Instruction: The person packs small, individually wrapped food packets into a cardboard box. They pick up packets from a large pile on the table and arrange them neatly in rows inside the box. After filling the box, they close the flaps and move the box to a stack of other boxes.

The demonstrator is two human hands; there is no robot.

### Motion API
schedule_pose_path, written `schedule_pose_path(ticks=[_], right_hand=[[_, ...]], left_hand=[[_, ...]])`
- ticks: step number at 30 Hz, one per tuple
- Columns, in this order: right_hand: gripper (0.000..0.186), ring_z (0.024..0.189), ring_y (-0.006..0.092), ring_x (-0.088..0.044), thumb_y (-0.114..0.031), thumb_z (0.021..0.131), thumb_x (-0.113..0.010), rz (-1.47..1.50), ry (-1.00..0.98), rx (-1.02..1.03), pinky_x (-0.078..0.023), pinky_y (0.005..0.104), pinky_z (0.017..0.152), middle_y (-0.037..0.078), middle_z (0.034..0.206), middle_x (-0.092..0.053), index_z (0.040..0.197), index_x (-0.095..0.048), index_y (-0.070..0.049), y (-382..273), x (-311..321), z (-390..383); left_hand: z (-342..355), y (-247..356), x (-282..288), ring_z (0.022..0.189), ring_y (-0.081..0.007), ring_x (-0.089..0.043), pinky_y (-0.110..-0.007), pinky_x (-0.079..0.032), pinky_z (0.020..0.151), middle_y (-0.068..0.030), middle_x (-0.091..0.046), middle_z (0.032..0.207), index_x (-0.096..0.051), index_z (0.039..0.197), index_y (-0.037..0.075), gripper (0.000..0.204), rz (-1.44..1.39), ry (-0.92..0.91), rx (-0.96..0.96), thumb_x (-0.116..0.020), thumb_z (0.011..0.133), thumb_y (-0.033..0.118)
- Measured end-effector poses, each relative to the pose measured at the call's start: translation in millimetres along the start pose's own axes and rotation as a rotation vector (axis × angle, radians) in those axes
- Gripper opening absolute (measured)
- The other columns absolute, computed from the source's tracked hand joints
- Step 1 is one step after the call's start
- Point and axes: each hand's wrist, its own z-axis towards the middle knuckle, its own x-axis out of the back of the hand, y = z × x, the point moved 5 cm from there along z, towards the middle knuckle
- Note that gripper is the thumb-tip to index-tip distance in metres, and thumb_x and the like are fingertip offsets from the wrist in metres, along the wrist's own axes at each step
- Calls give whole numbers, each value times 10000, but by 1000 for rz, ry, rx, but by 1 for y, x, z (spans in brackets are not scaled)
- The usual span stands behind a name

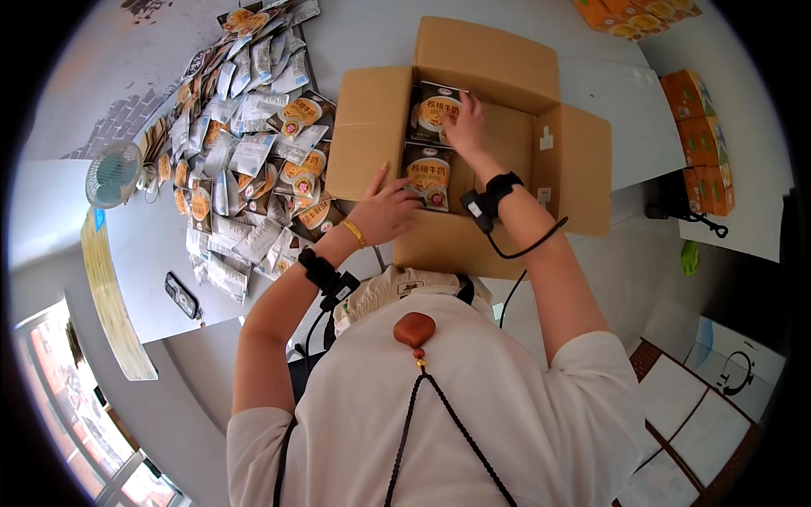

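Note:
In front of me stands an open cardboard box [507, 159], its flaps folded outward. Two dark printed food packets lie flat along its left side: a far packet [435, 110] and a near packet [427, 176]. My right hand [466, 128] reaches inside, fingers apart, touching the right part of the far packet. At the box's near left corner, my left hand [387, 211] is spread, its slightly blurred fingertips by the near packet's left edge. Left of the box lies a large heap of similar packets [253, 156], some showing pale backs.
A small round fan [114, 174] and a phone [182, 294] are on the left of the table. Orange cartons [699, 139] stand at the right, with more orange packages [635, 17] at the far edge. Cables run from the bands on both my wrists.

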Motion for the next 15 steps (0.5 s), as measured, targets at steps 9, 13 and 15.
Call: schedule_pose_path(ticks=[9, 13, 15], right_hand=[[742, 1294, 380, 18, -508, 811, -458, -140, -238, 112, -120, 435, 1041, 156, 1421, 23, 1374, -117, -165, -12, -10, 2], [726, 1303, 335, -59, -480, 802, -497, 78, -243, 45, -161, 408, 1039, 159, 1419, -34, 1353, -192, -118, -6, 16, -8], [704, 1299, 316, -108, -434, 807, -521, 98, -285, 108, -185, 392, 1033, 164, 1410, -94, 1345, -211, -101, -6, 32, -24]], left_hand=[[4, -11, 18, 1153, -233, -394, -424, -233, 1004, -47, -507, 1112, -541, 1052, 98, 285, -226, 138, 2, -553, 789, 206], [-2, -75, 58, 1057, -295, -466, -332, -413, 847, -114, -499, 1117, -506, 1068, 56, 293, -272, 463, 209, -543, 779, 81], [-12, -131, 78, 986, -322, -488, -358, -427, 811, -136, -487, 1130, -502, 1046, 63, 287, -159, 679, 307, -544, 763, 85]])
